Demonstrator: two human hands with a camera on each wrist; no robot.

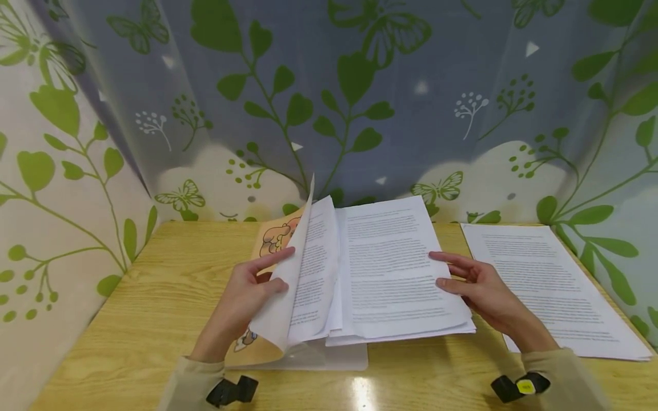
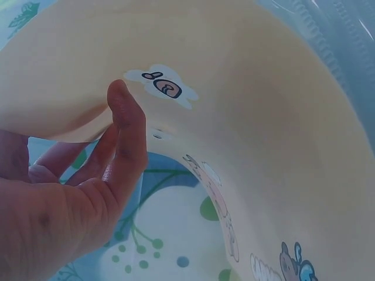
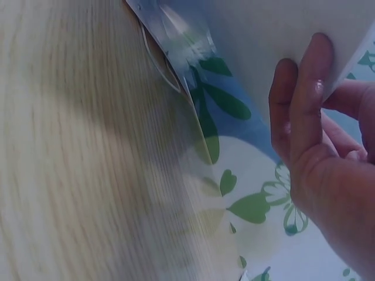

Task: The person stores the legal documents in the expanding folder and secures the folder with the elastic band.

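Observation:
My left hand [image 1: 241, 297] pinches a curled cover [image 1: 285, 311] with a pale inner side and orange cartoon-printed outside, left of centre in the head view. The left wrist view shows that cover [image 2: 246, 111] bent in a wide arc, with fingers against its printed face. Beside it, a stack of printed sheets [image 1: 393, 268] is tilted up. My right hand [image 1: 483, 291] holds this stack by its right edge, thumb in front. Seen from the right wrist, fingers lie on the back of the white sheets [image 3: 258, 35]. Under the stack lies a clear plastic sheet [image 1: 352, 358].
More printed sheets [image 1: 550, 291] lie on the wooden table [image 1: 139, 319] at the right, near its edge. A leaf-and-butterfly patterned curtain [image 1: 308, 103] hangs right behind the table and along both sides.

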